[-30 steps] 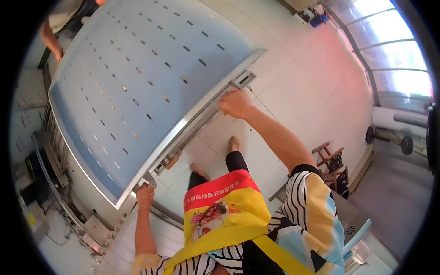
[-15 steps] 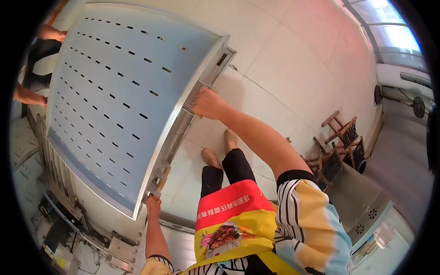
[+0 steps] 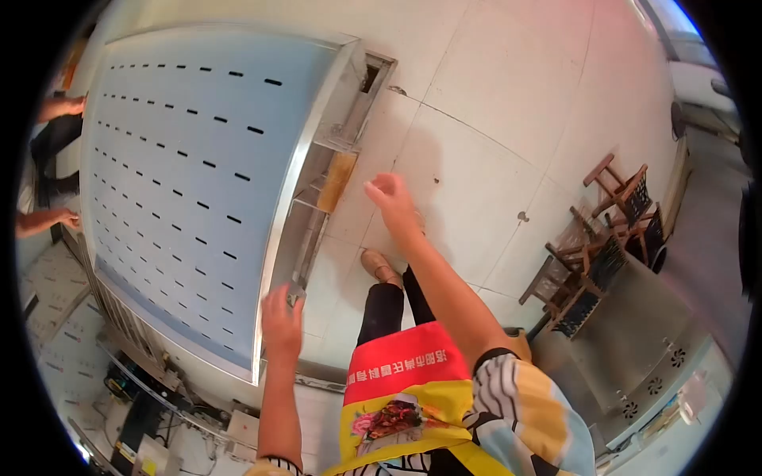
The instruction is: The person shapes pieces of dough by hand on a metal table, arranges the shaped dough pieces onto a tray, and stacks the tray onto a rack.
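A large blue metal panel (image 3: 182, 166) with rows of slots and a silver rim lies on the left, tilted in the view. Along its near side runs a metal frame (image 3: 313, 230) with a wooden handle piece (image 3: 337, 181). My right hand (image 3: 389, 198) is over the floor, to the right of that handle and apart from it, with loosely bent fingers and nothing in them. Beside the panel's near corner is my left hand (image 3: 282, 321), its fingers apart next to a small metal bracket (image 3: 296, 293); whether it touches the rim is unclear.
Another person's two hands (image 3: 59, 220) are at the panel's far side. Wooden folding stools (image 3: 591, 282) stand at the right beside a steel cabinet (image 3: 635, 349). A barrier-like machine with cables (image 3: 135, 397) is at the lower left. My shoe (image 3: 379, 266) is on the tiled floor (image 3: 484, 151).
The panel has come down lower and flatter in the view. My right hand has let go of the wooden handle and moved right. My left hand has loosened from its grip at the near corner.
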{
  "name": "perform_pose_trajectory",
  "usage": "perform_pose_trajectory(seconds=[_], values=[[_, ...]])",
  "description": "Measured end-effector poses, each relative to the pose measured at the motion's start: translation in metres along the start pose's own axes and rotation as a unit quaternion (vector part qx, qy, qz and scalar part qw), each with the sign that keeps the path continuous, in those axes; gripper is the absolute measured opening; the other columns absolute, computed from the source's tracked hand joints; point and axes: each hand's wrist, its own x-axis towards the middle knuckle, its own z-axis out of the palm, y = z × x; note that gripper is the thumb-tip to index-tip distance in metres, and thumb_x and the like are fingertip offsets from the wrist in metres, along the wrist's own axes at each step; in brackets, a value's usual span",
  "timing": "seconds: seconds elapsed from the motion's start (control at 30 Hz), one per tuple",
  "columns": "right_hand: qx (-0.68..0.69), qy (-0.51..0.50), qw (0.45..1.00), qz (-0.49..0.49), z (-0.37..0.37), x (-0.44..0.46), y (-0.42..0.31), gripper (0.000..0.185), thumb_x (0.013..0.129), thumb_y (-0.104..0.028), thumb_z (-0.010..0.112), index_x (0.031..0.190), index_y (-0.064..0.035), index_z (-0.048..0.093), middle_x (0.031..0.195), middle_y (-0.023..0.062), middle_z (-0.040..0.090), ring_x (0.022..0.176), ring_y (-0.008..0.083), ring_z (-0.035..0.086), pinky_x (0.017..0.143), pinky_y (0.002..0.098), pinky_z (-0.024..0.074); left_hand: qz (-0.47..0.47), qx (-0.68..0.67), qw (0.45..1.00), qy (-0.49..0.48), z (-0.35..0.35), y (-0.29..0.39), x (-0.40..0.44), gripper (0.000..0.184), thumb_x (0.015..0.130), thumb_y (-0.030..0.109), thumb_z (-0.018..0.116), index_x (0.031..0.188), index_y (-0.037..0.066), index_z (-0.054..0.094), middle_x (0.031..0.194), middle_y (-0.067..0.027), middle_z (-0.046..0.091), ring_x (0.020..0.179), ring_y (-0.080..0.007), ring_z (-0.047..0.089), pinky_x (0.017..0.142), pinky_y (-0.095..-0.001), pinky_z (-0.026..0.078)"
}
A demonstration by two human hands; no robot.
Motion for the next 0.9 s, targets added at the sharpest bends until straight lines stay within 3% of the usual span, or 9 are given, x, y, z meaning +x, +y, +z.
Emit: perform_pose_trajectory(seconds=[0.1, 0.2, 0.3, 0.33, 0.43, 0.53, 0.63, 0.83, 0.9], values=[[0.434, -0.024, 0.883, 0.177, 0.022, 0.040, 0.028, 0.034, 0.092, -0.025, 0.058, 0.119, -0.0054, 0.052, 0.113, 0.0061, 0.057, 0.107, 0.0181, 0.051, 0.097, 0.0351, 0.0376, 0.170, 0.028, 0.982, 0.082, 0.024, 0.094, 0.107, 0.064, 0.079, 0.024, 0.071, 0.131, -0.001, 0.042, 0.122, -0.0197, 0.049, 0.115, -0.0364, 0.044, 0.098, -0.0457, 0.036], [0.542, -0.136, 0.826, 0.073, 0.045, 0.069, 0.051, 0.034, 0.090, -0.016, 0.059, 0.121, -0.0054, 0.049, 0.111, 0.0058, 0.058, 0.102, 0.0157, 0.054, 0.090, 0.0290, 0.0418, 0.160, 0.096, 0.976, 0.115, 0.061, 0.124, 0.182, 0.065, 0.082, 0.026, 0.068, 0.135, 0.002, 0.037, 0.123, -0.0240, 0.052, 0.112, -0.0373, 0.051, 0.091, -0.0459, 0.041], [0.439, -0.117, 0.885, 0.106, 0.066, 0.080, 0.066, 0.031, 0.090, -0.012, 0.058, 0.120, -0.0053, 0.049, 0.112, 0.0049, 0.058, 0.100, 0.0143, 0.055, 0.085, 0.0286, 0.0443, 0.023, 0.150, 0.988, 0.026, 0.087, 0.116, 0.212, 0.068, 0.081, 0.025, 0.067, 0.133, -0.003, 0.032, 0.107, -0.0195, 0.060, 0.087, -0.0372, 0.063, 0.070, -0.0457, 0.051], [0.415, -0.087, 0.897, 0.125, 0.070, 0.084, 0.066, 0.029, 0.088, -0.008, 0.060, 0.115, -0.0046, 0.051, 0.107, 0.0052, 0.059, 0.095, 0.0150, 0.057, 0.081, 0.0292, 0.0460, 0.052, 0.186, 0.979, 0.061, 0.092, 0.111, 0.216, 0.066, 0.083, 0.023, 0.064, 0.134, 0.000, 0.029, 0.097, -0.0197, 0.063, 0.072, -0.0374, 0.065, 0.057, -0.0447, 0.052], [0.319, -0.038, 0.935, 0.149, 0.080, 0.102, 0.064, 0.031, 0.083, -0.001, 0.061, 0.112, -0.0035, 0.052, 0.101, 0.0064, 0.061, 0.086, 0.0156, 0.059, 0.074, 0.0293, 0.0482, 0.104, 0.181, 0.976, 0.056, 0.087, 0.107, 0.217, 0.064, 0.083, 0.021, 0.062, 0.135, 0.002, 0.030, 0.099, -0.0211, 0.062, 0.076, -0.0368, 0.065, 0.060, -0.0447, 0.052], [0.349, -0.046, 0.926, 0.134, 0.074, 0.097, 0.057, 0.035, 0.078, 0.004, 0.060, 0.111, -0.0021, 0.052, 0.096, 0.0070, 0.061, 0.080, 0.0160, 0.060, 0.069, 0.0293, 0.0493, 0.130, 0.186, 0.973, 0.050, 0.085, 0.104, 0.220, 0.064, 0.082, 0.018, 0.062, 0.135, 0.002, 0.030, 0.100, -0.0217, 0.062, 0.076, -0.0361, 0.065, 0.062, -0.0452, 0.052], [0.280, -0.057, 0.947, 0.148, 0.073, 0.101, 0.050, 0.038, 0.076, 0.008, 0.057, 0.112, -0.0019, 0.052, 0.097, 0.0068, 0.062, 0.082, 0.0160, 0.061, 0.069, 0.0292, 0.0501, 0.167, 0.170, 0.967, 0.095, 0.091, 0.098, 0.219, 0.066, 0.080, 0.016, 0.063, 0.136, 0.002, 0.030, 0.097, -0.0204, 0.062, 0.073, -0.0358, 0.064, 0.060, -0.0448, 0.052], [0.341, -0.015, 0.934, 0.101, 0.083, 0.103, 0.060, 0.045, 0.068, 0.006, 0.063, 0.112, 0.0010, 0.055, 0.102, 0.0099, 0.063, 0.093, 0.0205, 0.061, 0.079, 0.0315, 0.0486, 0.150, 0.174, 0.969, 0.092, 0.095, 0.100, 0.223, 0.067, 0.077, 0.014, 0.065, 0.135, 0.003, 0.033, 0.090, -0.0185, 0.061, 0.067, -0.0353, 0.064, 0.055, -0.0429, 0.052], [0.321, -0.025, 0.944, 0.073, 0.092, 0.112, 0.076, 0.049, 0.069, 0.002, 0.066, 0.116, 0.0007, 0.053, 0.106, 0.0115, 0.062, 0.096, 0.0209, 0.061, 0.081, 0.0322, 0.0483, 0.109, 0.161, 0.978, 0.079, 0.096, 0.103, 0.222, 0.063, 0.079, 0.015, 0.064, 0.134, 0.004, 0.036, 0.095, -0.0187, 0.062, 0.077, -0.0372, 0.063, 0.063, -0.0436, 0.051]])
